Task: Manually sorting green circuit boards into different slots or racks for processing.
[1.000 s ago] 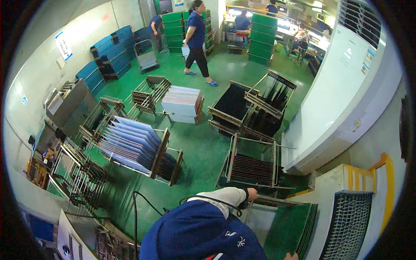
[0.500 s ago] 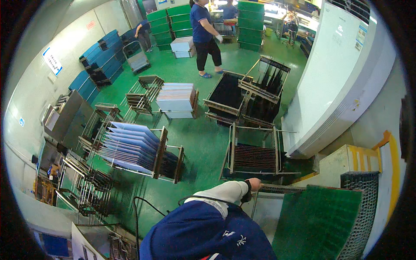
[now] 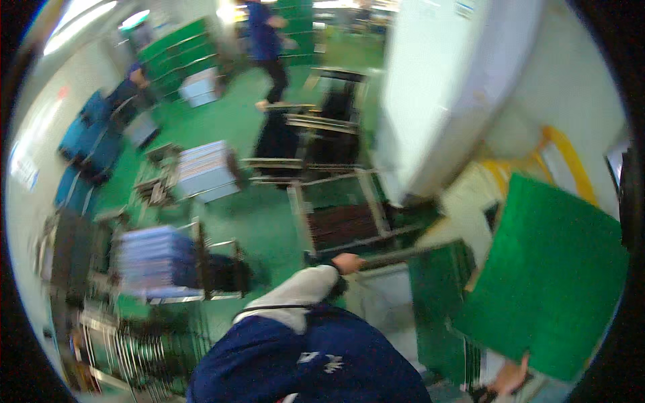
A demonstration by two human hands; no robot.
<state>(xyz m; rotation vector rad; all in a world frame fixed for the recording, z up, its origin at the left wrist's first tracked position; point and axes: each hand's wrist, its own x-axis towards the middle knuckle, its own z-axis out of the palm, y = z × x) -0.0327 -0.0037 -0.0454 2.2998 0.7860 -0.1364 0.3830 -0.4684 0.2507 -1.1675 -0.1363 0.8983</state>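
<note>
Pretty blurry shot, but going across: far left of the frame there's a bunch of blue stacked panels [image 3: 91,138] by the wall, with some bare metal racks [image 3: 131,352] down in the lower left, too smeared to count. Right of those sits a rack loaded with pale blue boards [image 3: 158,258], and above it a stack of whitish boards [image 3: 208,168]. Upper left also has a tall set of green shelves or panels [image 3: 175,57], can't really tell which, and near the top centre there's a co-worker [image 3: 265,40] in a dark blue top. Middle of the frame is dark-filled racks [image 3: 282,138], with another metal frame [image 3: 381,208] of dark boards just below. Lower centre, the left hand [image 3: 347,262] is at the end of a metal rail [image 3: 413,253] on the near rack; its fingers look bent there, but honestly I can't tell if they're gripping or just resting. Under that rail a green panel [image 3: 437,289] stands in the rack. Tall white cabinet [image 3: 457,67] fills the upper right of centre. Then the big one: a green board [image 3: 547,282], tilted, at the right of the frame, up beside the rack, with the right hand [image 3: 510,377] clamped on its bottom edge, one digit showing on the face.
</note>
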